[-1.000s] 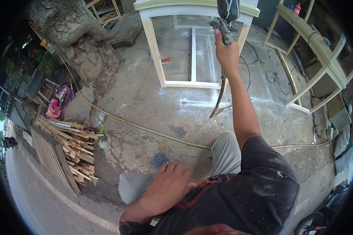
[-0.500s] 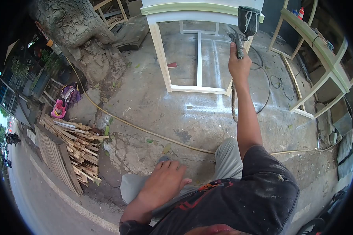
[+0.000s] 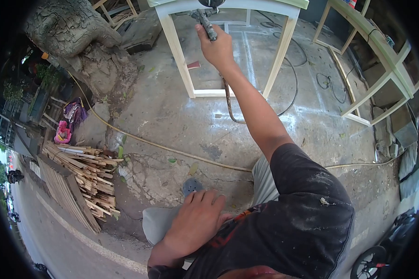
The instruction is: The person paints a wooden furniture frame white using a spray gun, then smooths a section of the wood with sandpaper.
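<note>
My right hand (image 3: 219, 50), arm stretched forward, is closed around the handle of a paint-spattered spray gun (image 3: 206, 25). The gun's dark cup (image 3: 212, 3) is cut off by the top edge of the view. Just past the gun stands a wooden frame (image 3: 280, 58) with pale legs and a white-painted upper rail (image 3: 246, 9). From below my right hand a hose (image 3: 228, 100) hangs down and loops along the ground. My left hand (image 3: 195, 221) lies over my bent knee, holding nothing, its fingers loosely draped.
Another wooden frame (image 3: 398, 69) stands at right. A yellowish hose (image 3: 172, 149) crosses the concrete ground. At left are a tree trunk (image 3: 74, 28), a pile of wood strips (image 3: 91, 179) and a pink bag (image 3: 63, 132) near the road. A motorcycle wheel (image 3: 368, 262) shows at lower right.
My right hand has swept the spray gun leftward along the frame's upper rail, from its right end to left of its middle. My left hand stays on the knee. The view has shifted slightly.
</note>
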Available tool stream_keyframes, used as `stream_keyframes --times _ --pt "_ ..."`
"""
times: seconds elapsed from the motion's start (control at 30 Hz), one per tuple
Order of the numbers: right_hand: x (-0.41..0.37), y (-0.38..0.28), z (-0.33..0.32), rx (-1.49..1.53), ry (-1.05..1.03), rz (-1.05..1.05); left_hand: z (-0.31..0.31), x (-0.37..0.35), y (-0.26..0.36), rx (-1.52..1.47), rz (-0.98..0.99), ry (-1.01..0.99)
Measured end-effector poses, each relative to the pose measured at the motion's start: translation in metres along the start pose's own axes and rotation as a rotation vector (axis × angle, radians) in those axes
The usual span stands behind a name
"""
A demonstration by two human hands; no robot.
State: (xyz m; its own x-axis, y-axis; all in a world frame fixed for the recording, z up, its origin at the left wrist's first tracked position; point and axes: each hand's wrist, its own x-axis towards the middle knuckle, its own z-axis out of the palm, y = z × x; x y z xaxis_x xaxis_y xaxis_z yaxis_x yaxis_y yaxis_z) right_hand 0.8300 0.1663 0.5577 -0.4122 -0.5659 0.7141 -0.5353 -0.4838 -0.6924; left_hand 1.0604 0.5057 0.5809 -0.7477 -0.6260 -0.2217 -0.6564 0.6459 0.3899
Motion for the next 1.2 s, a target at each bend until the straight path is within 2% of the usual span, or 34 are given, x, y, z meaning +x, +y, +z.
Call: stream_keyframes --times 0.2,0.27,0.4,0.47,0.5,0.6,0.7,0.77,0.87,0.9,0.97,1.03,1.1,1.13,1.2 --pt "0.026 0.060 -0.124 -0.181 0.321 0.075 0.002 0.009 -0.009 0.022 0.021 -0.009" --pt "0.031 0.065 -0.173 -0.233 0.400 0.158 0.001 0.013 -0.009 0.010 0.025 -0.011" --pt "0.039 0.083 -0.250 -0.345 0.637 0.153 0.006 0.023 -0.015 0.045 0.018 -0.039" --pt "0.039 0.094 -0.271 -0.327 0.744 0.103 0.007 0.026 -0.017 0.040 0.014 -0.027" --pt "0.036 0.091 -0.276 -0.325 0.743 0.198 0.007 0.027 -0.018 0.040 0.010 -0.031" --pt "0.028 0.096 -0.269 -0.123 0.755 0.232 0.008 0.031 -0.016 0.038 -0.003 -0.048" --pt "0.012 0.084 -0.236 -0.090 0.594 0.342 0.009 0.036 -0.015 0.038 -0.017 -0.058" --pt "-0.002 0.072 -0.206 -0.027 0.420 0.316 0.011 0.041 -0.015 0.030 -0.021 -0.051" --pt "-0.043 0.030 -0.173 0.194 0.092 0.454 0.008 0.050 -0.019 -0.005 0.010 -0.024" --pt "-0.059 0.019 -0.165 0.267 0.011 0.400 0.006 0.054 -0.023 -0.052 -0.010 0.048" --pt "-0.091 -0.016 -0.171 0.329 -0.259 0.559 0.000 0.066 -0.033 -0.141 -0.043 0.191" --pt "-0.119 -0.040 -0.181 0.336 -0.496 0.616 -0.005 0.084 -0.040 -0.155 -0.131 0.526" --pt "-0.148 -0.052 -0.188 0.375 -0.619 0.688 0.000 0.106 -0.060 -0.608 -0.257 0.668" --pt "-0.158 -0.059 -0.191 0.377 -0.630 0.652 0.002 0.118 -0.069 -0.843 -0.315 0.737" --pt "-0.179 -0.071 -0.197 0.382 -0.674 0.592 0.003 0.136 -0.078 -1.312 -0.336 0.566"
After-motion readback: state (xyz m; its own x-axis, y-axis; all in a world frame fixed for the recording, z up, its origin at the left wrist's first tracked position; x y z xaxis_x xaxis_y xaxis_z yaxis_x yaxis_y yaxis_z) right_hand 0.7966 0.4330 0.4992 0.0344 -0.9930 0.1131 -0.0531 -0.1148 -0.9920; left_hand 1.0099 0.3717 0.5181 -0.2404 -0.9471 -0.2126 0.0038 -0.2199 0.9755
